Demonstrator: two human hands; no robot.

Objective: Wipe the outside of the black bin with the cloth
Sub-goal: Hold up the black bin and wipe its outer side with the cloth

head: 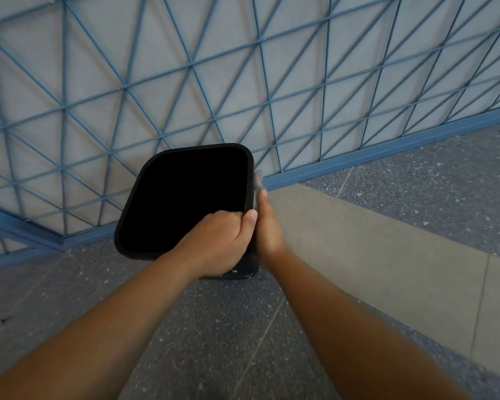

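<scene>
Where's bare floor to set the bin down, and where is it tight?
Bare floor lies between the forearms, and the pale strip right of the right hand is open. It is tight behind the bin, against the blue railing, and at the rim the left hand grips.

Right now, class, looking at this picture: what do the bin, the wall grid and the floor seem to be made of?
Black bin: probably moulded plastic, matt, with a smooth rolled rim and rounded corners.
Wall grid: likely metal rods painted blue, thin and crossing at joints.
Floor: looks like terrazzo or speckled stone tile, grey with pale flecks and thin seams.
</scene>
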